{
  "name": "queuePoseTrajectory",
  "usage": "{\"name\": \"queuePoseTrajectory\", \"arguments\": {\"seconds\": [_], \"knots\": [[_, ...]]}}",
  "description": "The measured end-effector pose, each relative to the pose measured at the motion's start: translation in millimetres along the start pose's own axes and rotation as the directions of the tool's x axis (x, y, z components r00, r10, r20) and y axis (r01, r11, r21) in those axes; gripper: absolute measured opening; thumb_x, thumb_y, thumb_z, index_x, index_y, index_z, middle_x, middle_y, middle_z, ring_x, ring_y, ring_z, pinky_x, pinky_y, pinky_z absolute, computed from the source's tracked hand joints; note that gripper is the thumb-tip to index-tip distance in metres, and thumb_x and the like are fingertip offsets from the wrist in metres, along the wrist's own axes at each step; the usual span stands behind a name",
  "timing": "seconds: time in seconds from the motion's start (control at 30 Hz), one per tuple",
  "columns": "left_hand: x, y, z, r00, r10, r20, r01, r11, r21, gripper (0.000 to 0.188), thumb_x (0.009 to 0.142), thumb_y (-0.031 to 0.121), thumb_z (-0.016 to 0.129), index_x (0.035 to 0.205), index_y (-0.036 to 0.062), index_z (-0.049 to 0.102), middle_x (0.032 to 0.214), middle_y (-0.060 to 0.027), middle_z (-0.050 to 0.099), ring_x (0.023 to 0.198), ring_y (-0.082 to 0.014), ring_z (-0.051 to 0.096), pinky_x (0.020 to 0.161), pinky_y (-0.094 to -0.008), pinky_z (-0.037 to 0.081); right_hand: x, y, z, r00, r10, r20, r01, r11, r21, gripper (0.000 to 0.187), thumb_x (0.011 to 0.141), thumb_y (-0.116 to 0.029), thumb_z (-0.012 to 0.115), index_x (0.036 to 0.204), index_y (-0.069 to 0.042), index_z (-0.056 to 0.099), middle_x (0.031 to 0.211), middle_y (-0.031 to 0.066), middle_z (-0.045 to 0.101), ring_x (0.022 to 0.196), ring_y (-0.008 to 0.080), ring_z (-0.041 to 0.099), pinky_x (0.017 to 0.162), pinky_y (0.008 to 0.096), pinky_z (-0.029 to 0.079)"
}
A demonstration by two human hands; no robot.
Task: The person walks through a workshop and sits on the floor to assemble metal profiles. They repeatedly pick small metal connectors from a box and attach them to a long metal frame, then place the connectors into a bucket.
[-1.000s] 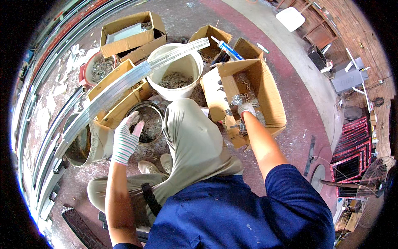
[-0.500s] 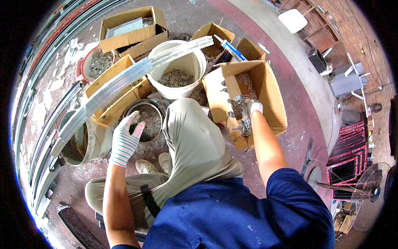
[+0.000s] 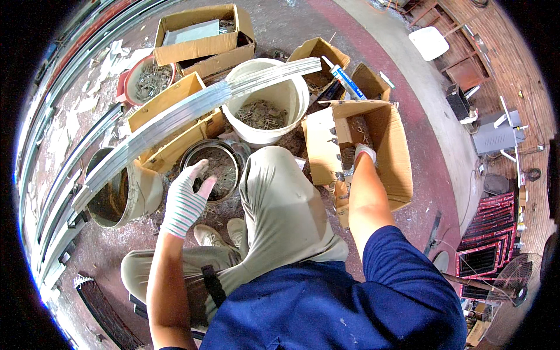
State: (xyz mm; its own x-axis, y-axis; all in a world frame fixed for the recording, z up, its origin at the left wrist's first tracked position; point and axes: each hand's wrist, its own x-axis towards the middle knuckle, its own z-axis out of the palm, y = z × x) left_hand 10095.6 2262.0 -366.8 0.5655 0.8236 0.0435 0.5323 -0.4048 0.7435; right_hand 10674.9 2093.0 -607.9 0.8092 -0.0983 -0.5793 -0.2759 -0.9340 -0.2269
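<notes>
My left hand (image 3: 185,199), in a white glove with green stripes, hovers with thumb and fingers apart and nothing in it. Just beyond it stands a round dark tin (image 3: 233,185) with grimy contents. My right hand (image 3: 366,153), also gloved in white, reaches down into an open cardboard box (image 3: 399,169) on the right. Its fingers are hidden by the hand and forearm, so what they hold does not show. Small metal pieces lie at the bottom of that box. A bundle of long silver metal strips (image 3: 169,119) slants across the containers at my left.
A white bucket (image 3: 297,108) holds metal clips. Around it are a wooden box (image 3: 175,99), a red-rimmed tub (image 3: 122,87), a dirty bucket (image 3: 149,189), a cardboard box (image 3: 198,49) and a blue-and-white sealant tube (image 3: 348,81). A fan (image 3: 516,280) stands at the right.
My right hand has gone deeper into the cardboard box, and the metal pieces seen beside it are now mostly out of sight. My left hand stays open. The view has shifted slightly.
</notes>
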Motion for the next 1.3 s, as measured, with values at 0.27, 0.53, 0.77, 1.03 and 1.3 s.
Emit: {"name": "queuePoseTrajectory", "arguments": {"seconds": [0.27, 0.53, 0.77, 1.03, 1.3], "knots": [[22.0, 9.7, 15.8, 0.997, 0.076, 0.022, -0.074, 0.996, -0.051, 0.042, 0.089, 0.013, 0.072, 0.128, -0.0004, 0.063, 0.119, -0.0181, 0.069, 0.112, -0.0246, 0.066, 0.100, -0.0333, 0.049, 12.5, 45.8, -45.2, 0.999, -0.015, -0.048, 0.037, 0.863, 0.503, 0.069, 0.074, -0.044, 0.083, 0.121, 0.003, 0.066, 0.128, 0.0189, 0.066, 0.110, 0.0270, 0.064, 0.099, 0.0403, 0.047], [16.6, 35.5, 9.5, 0.995, 0.097, 0.019, -0.094, 0.988, -0.122, 0.041, 0.087, 0.017, 0.074, 0.124, 0.0012, 0.065, 0.107, -0.0162, 0.072, 0.097, -0.0241, 0.070, 0.089, -0.0332, 0.054, -232.4, -2.5, -125.2, 0.635, -0.764, -0.112, 0.708, 0.519, 0.478, 0.019, 0.090, -0.027, 0.072, 0.092, -0.008, 0.073, 0.073, -0.0027, 0.063, 0.058, 0.0051, 0.055, 0.054, 0.0226, 0.043], [15.0, 45.7, 4.0, 0.985, -0.008, 0.174, 0.117, 0.770, -0.627, 0.045, 0.097, 0.019, 0.067, 0.135, -0.0024, 0.057, 0.121, -0.0138, 0.070, 0.109, -0.0154, 0.066, 0.095, -0.0300, 0.052, -374.7, -64.8, -95.1, 0.194, -0.977, 0.091, 0.886, 0.214, 0.410, 0.015, 0.088, -0.015, 0.072, 0.098, -0.004, 0.072, 0.083, -0.0004, 0.071, 0.072, 0.0075, 0.063, 0.069, 0.0257, 0.051], [13.0, 23.1, -44.0, 0.970, -0.066, 0.232, 0.240, 0.154, -0.959, 0.052, 0.094, 0.041, 0.069, 0.129, 0.0041, 0.061, 0.113, -0.0044, 0.067, 0.097, -0.0121, 0.064, 0.086, -0.0277, 0.052, -530.1, -116.2, -17.6, -0.465, -0.821, 0.331, 0.880, -0.388, 0.273, 0.029, 0.081, -0.016, 0.078, 0.107, -0.003, 0.071, 0.093, 0.0094, 0.074, 0.087, 0.0185, 0.069, 0.080, 0.0326, 0.053], [-2.1, -14.7, -78.6, 0.982, -0.153, 0.107, 0.115, 0.044, -0.992, 0.043, 0.092, 0.034, 0.073, 0.124, 0.0064, 0.063, 0.109, -0.0025, 0.067, 0.093, -0.0120, 0.065, 0.083, -0.0260, 0.053, -578.6, -139.5, 12.5, -0.459, -0.743, 0.487, 0.888, -0.395, 0.235, 0.029, 0.081, -0.009, 0.077, 0.109, -0.002, 0.070, 0.099, 0.0117, 0.073, 0.092, 0.0205, 0.069, 0.084, 0.0344, 0.053]]}}
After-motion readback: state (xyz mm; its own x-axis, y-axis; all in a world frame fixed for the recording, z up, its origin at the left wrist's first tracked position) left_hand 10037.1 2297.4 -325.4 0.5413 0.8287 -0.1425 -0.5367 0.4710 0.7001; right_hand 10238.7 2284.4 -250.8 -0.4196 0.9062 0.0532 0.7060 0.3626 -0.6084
